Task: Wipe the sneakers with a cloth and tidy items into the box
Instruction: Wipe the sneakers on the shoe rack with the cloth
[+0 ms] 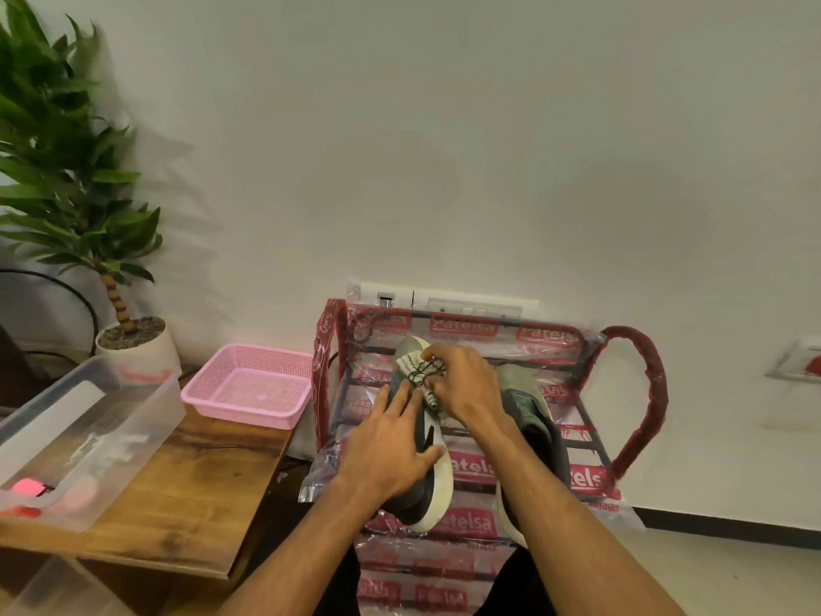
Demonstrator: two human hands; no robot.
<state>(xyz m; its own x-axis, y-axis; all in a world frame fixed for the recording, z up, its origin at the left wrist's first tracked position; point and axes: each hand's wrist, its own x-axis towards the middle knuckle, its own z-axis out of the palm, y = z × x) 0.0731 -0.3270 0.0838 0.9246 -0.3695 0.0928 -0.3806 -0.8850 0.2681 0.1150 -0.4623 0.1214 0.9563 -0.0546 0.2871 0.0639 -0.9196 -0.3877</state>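
Your left hand (391, 455) and right hand (466, 384) are bare. So are your left forearm (302, 553) and right forearm (577, 526), down to the bottom edge of the view. Knuckles and tendons stand out on them. Beside the forearms you can see dark cloth, seemingly your trousers (340, 580), too dim to make out further.

Two sneakers lie on the rack (656, 384), one (437, 482) at 9 o'clock of the other (528, 406), with the cloth (415, 369) on its toe. At the rack's 9 o'clock, the table (195, 473) bears a basket (249, 389), with a box (111, 420) at the basket's 9 and a plant (66, 171) at its 10.
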